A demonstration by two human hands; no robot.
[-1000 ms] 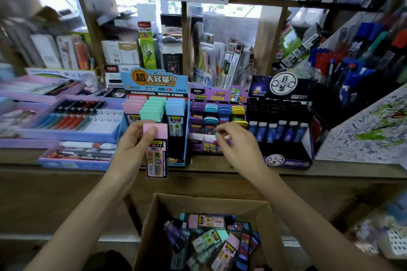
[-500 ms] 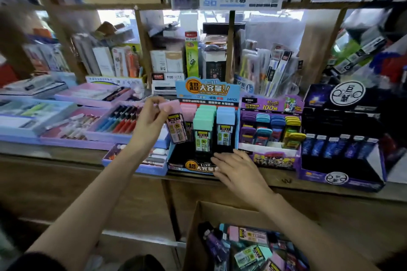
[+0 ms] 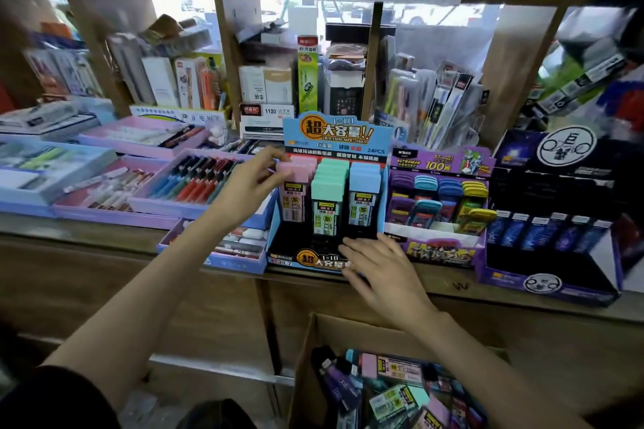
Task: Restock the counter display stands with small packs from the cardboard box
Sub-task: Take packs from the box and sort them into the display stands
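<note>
Your left hand [image 3: 249, 186] pinches the pink pack [image 3: 293, 185] into the blue stand's [image 3: 336, 136] left column. Your right hand [image 3: 380, 272] lies flat on its near front, likely steadying it. Next, seat the pack squarely and release.

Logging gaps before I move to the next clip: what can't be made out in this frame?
- Head view: cardboard box is cut off by the bottom edge, so the remaining pack count is unknown.
- Head view: pink pack has its top corner covered by the left hand. Whether it sits fully in the blue display stand is unclear.
- Head view: that stand's front label is partly under the right hand.
- Head view: far-right shelf goods are blurred.
</note>
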